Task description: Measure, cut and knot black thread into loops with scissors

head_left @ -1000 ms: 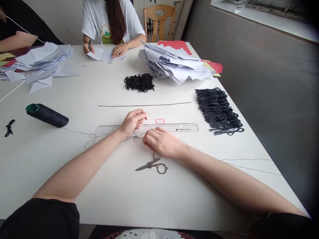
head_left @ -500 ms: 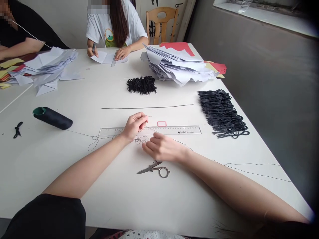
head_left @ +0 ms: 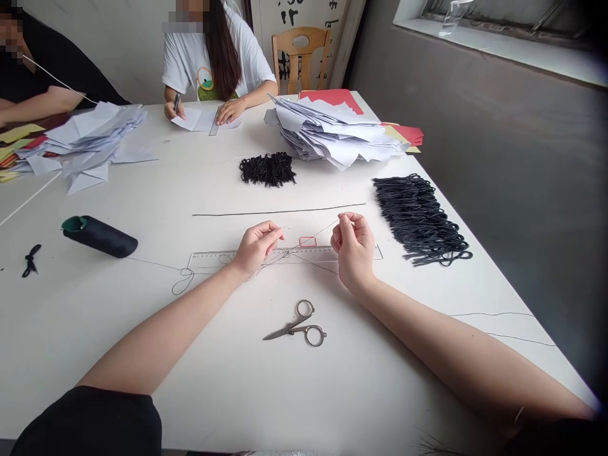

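My left hand (head_left: pixel 258 249) is pinched over the clear ruler (head_left: pixel 209 258), with a short thread end poking out past its fingertips. Black thread (head_left: pixel 323 228) runs from around the ruler up to my right hand (head_left: pixel 354 248), whose thumb and finger are closed on it. Loose loops of thread lie between the hands and trail left to a dark thread spool (head_left: pixel 102 237) lying on its side. A small pink rectangular frame (head_left: pixel 308 241) touches the ruler's upper edge. Metal scissors (head_left: pixel 299 323) rest, blades partly apart, nearer me than the hands.
A straight black cord (head_left: pixel 280 211) lies beyond the ruler. Bundles of looped black cords (head_left: pixel 420 221) and a smaller black bundle (head_left: pixel 268 170) sit farther back. Paper stacks (head_left: pixel 332 130) stand at the far side. Across the table, a person (head_left: pixel 223 69) writes beside another ruler.
My right hand has moved right and up from beside the left hand, drawing thread across the ruler. The left hand stays over the ruler. Both scissor handles now show.
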`<state>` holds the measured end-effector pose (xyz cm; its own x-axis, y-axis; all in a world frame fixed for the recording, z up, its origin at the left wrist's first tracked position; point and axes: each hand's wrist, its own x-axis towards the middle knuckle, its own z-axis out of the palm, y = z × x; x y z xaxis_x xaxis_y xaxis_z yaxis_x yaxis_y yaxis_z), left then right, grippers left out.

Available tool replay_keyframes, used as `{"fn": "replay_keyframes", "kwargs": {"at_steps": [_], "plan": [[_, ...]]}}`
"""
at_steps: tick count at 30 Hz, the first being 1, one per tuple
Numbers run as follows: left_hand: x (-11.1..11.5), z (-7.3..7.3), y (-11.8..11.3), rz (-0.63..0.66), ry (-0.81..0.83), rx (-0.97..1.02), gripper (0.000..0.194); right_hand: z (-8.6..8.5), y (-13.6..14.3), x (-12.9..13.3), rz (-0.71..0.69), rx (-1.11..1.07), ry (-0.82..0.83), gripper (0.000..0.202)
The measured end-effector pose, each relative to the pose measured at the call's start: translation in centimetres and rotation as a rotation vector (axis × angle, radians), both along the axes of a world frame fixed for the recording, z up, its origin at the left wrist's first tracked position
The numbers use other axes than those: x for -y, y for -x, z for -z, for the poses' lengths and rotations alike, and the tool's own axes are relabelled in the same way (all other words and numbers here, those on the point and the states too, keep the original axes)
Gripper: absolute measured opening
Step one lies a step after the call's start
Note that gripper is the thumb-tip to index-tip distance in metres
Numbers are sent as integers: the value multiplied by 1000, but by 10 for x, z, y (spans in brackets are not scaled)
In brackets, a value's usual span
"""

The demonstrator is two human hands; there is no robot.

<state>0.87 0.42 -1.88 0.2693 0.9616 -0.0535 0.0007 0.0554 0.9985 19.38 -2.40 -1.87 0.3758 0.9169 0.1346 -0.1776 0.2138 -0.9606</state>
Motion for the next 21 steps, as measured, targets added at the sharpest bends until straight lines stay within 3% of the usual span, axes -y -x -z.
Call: {"fn": "replay_keyframes", "kwargs": {"at_steps": [5, 7, 9, 12, 16, 21], "plan": [[5, -5, -7, -120, -183, 27, 22, -12, 7, 33, -274, 436, -463, 6], [12, -10, -13, -97, -176, 129, 22, -15, 13, 44, -320, 476, -540, 8], [21, -14, -19, -1, -53, 250, 23, -14, 18, 48, -316, 424, -452, 5], [32, -15, -25, 98, 91, 288, 26, -9, 21, 41, -327, 249, -188, 10], [34, -13, -26, 63, 80, 162, 26, -2, 19, 29, -360, 5, 53, 22], [33, -11, -22, 47, -44, -17, 25, 2, 17, 22, -360, -102, 150, 25]]}}
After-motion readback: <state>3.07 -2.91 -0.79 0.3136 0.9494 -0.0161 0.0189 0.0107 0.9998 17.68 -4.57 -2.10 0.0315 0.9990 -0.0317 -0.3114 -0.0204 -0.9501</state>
